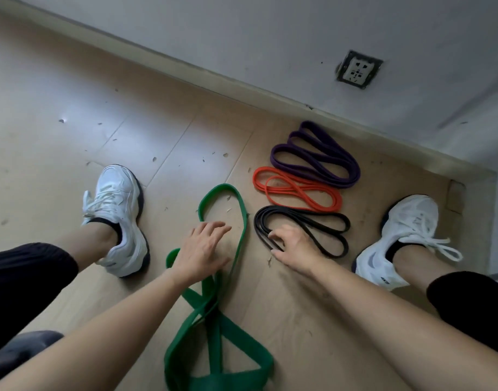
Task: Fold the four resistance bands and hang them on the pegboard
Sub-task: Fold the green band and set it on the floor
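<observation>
Resistance bands, four of them, lie on the floor (73,108), and I take the green band (225,189) as the landmark. It is the only one not yet folded: one loop is open at its far end, and its wide near part is twisted towards the person.

Just to the right of the green band lies the black band (301,212), folded into a flat bundle. Further from the green band on that side is the orange band (295,190), and furthest of all, close to the wall (270,38), is the purple band (321,162). Both are also folded.

The left hand (202,249) is over the middle of the green band with the fingers loosely spread. Whether it presses the band or only hovers, I cannot tell. The right hand (293,244) is just right of the green band, and its fingers and thumb are curled on the near end of the black band (it looks like a pinch).

In my judgement the folding step is three quarters done, and the green band is the one in hand. The next move calls for untwisting its near part, laying the strands flat on each other and doubling them. The pegboard is not in view, so hanging comes later.
</observation>
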{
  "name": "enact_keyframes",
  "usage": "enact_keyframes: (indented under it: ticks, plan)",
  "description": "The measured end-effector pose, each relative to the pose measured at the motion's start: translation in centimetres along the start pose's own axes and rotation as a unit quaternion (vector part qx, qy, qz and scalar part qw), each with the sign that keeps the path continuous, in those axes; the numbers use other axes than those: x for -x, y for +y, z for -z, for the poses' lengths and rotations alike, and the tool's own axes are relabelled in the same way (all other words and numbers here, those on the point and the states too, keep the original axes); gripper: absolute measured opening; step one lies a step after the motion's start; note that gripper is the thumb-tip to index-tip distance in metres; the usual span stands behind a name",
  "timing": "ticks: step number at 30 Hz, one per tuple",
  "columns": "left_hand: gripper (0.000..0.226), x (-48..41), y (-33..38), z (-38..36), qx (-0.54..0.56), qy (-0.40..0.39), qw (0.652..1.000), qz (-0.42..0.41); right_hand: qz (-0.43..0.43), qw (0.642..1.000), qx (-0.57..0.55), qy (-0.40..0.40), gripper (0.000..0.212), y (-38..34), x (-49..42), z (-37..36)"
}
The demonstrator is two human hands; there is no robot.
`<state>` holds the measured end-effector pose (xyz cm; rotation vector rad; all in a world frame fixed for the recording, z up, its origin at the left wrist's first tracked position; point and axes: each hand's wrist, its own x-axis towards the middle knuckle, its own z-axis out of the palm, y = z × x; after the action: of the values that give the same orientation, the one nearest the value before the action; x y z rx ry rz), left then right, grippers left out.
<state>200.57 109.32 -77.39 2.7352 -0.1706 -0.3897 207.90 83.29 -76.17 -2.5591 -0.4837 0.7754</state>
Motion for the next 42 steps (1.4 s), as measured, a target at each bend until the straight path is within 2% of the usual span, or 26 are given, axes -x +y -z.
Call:
enact_keyframes:
  ticks: [2,5,8,11,14,16,20,23,25,27,29,31,33,36,38,40,42]
  plan:
    - [0.075,1.8,-1.7,0.8,0.011,-0.038,0.999,0.031,0.034,0.998,0.019,-0.039,0.051,-1.9,0.3,-1.1]
    - [0.088,4.3,-3.6,1.2,-0.035,-0.121,0.990,0.061,0.086,0.986,0.100,-0.104,0.068,-4.6,0.9,-2.8]
    - [0.093,5.6,-4.1,1.1,-0.058,-0.159,0.982,0.083,0.080,0.970,0.171,-0.153,0.069,-6.1,1.1,-4.4]
    - [0.072,5.5,-4.4,1.5,-0.075,-0.142,0.983,0.088,0.071,0.969,0.185,-0.150,0.055,-6.6,1.0,-4.9]
    - [0.041,5.6,-5.2,1.7,0.001,-0.130,0.982,0.134,0.077,0.974,0.159,-0.140,0.046,-7.2,0.7,-4.5]
    - [0.029,5.7,-5.5,2.1,0.071,-0.152,0.973,0.161,0.065,0.985,0.093,-0.127,0.043,-7.7,0.8,-3.7]
    - [0.016,5.0,-5.2,3.6,0.150,-0.163,0.964,0.145,-0.014,0.993,-0.109,-0.039,0.027,-8.2,1.5,-2.6]
    - [0.015,4.1,-4.3,5.6,0.204,-0.189,0.953,0.124,-0.072,0.952,-0.296,0.034,0.012,-9.6,2.3,-1.8]
    - [0.017,3.7,-3.5,7.5,0.206,-0.218,0.947,0.115,-0.097,0.916,-0.384,0.061,0.017,-10.9,2.7,-1.1]
    - [0.015,3.7,-2.7,9.7,0.186,-0.235,0.948,0.111,-0.109,0.885,-0.449,0.045,0.022,-12.2,3.2,-0.2]
    - [0.017,3.9,-1.9,12.4,0.148,-0.236,0.956,0.094,-0.108,0.879,-0.464,0.009,0.020,-13.3,3.8,1.0]
    - [0.020,4.5,-1.3,15.3,0.120,-0.223,0.965,0.068,-0.101,0.887,-0.450,-0.029,0.022,-14.1,4.6,2.5]
    - [0.020,5.3,-0.7,18.3,0.099,-0.197,0.974,0.044,-0.083,0.907,-0.406,-0.075,0.040,-14.6,5.4,4.1]
    - [0.019,6.6,0.3,22.8,0.091,-0.144,0.985,0.031,-0.025,0.961,-0.237,-0.140,0.059,-14.8,7.0,6.7]
    - [0.018,7.3,1.3,25.7,0.105,-0.098,0.989,0.026,0.021,0.981,-0.089,-0.170,0.060,-15.0,7.6,8.9]
    - [0.015,7.9,2.6,28.7,0.137,-0.057,0.989,0.019,0.066,0.983,0.029,-0.168,0.060,-15.9,8.0,11.6]
    - [0.011,8.4,4.0,31.7,0.158,-0.021,0.987,0.002,0.098,0.984,0.065,-0.134,0.055,-17.4,8.5,14.6]
